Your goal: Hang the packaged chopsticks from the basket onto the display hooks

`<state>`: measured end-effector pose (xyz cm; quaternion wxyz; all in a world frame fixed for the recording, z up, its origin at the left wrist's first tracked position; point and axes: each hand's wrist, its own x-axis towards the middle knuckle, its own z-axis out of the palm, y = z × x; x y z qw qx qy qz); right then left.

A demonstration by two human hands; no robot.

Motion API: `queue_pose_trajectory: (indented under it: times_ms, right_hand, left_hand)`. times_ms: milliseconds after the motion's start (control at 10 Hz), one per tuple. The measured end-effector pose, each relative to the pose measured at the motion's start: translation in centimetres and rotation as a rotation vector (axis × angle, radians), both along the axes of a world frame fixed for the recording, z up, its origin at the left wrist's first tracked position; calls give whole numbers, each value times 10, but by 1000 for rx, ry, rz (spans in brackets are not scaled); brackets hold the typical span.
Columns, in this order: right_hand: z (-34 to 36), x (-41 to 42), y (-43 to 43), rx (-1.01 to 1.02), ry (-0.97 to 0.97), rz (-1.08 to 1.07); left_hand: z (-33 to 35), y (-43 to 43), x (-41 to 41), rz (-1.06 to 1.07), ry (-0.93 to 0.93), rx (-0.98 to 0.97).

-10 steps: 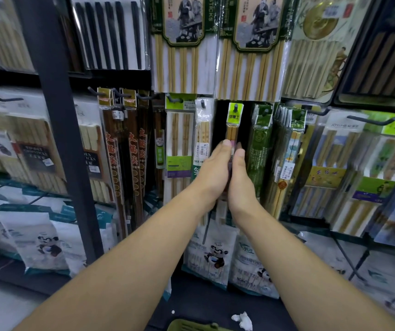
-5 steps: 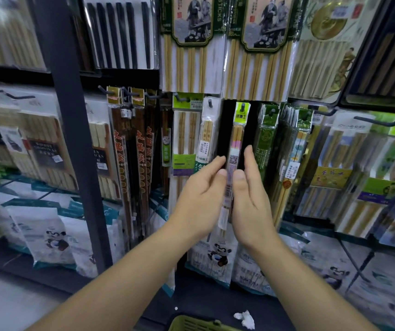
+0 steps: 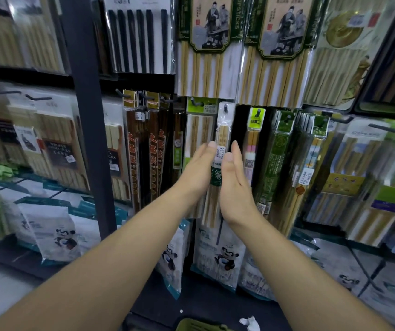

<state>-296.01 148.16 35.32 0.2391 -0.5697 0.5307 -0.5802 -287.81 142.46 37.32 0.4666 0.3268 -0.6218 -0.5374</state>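
Head view. A green basket (image 3: 198,324) is cut off by the lower edge, and only its rim is seen; its contents cannot be made out. A crumpled paper (image 3: 249,323) lies just beside it on the dark shelf.

A clear pack (image 3: 222,137) of pale chopsticks is hung from a hook (image 3: 225,108) in the middle row. A lime-tagged pack (image 3: 253,139) is hung just beside it, to the right.

The left hand (image 3: 197,173) and right hand (image 3: 235,187) are raised palm to palm, one on each side of the clear pack. All fingers are held straight and nothing is gripped. The left fingertips (image 3: 212,145) are seen at the pack's left edge, and the right thumb (image 3: 227,160) in front of its label; contact cannot be told. The pack's middle is hidden behind the hands. The left shelves are blurred.
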Motion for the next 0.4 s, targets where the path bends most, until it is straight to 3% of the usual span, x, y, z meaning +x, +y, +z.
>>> queue_pose_trajectory:
  times_ms: [100, 200, 400]
  right_hand:
    - [-3, 3, -10, 57, -96, 12]
    - [-9, 4, -13, 61, -119, 23]
    - [-12, -6, 12, 92, -60, 0]
  left_hand:
    - [-8, -3, -7, -96, 95, 153]
    - [-12, -2, -10, -104, 123, 172]
    - [-11, 9, -5, -1, 58, 42]
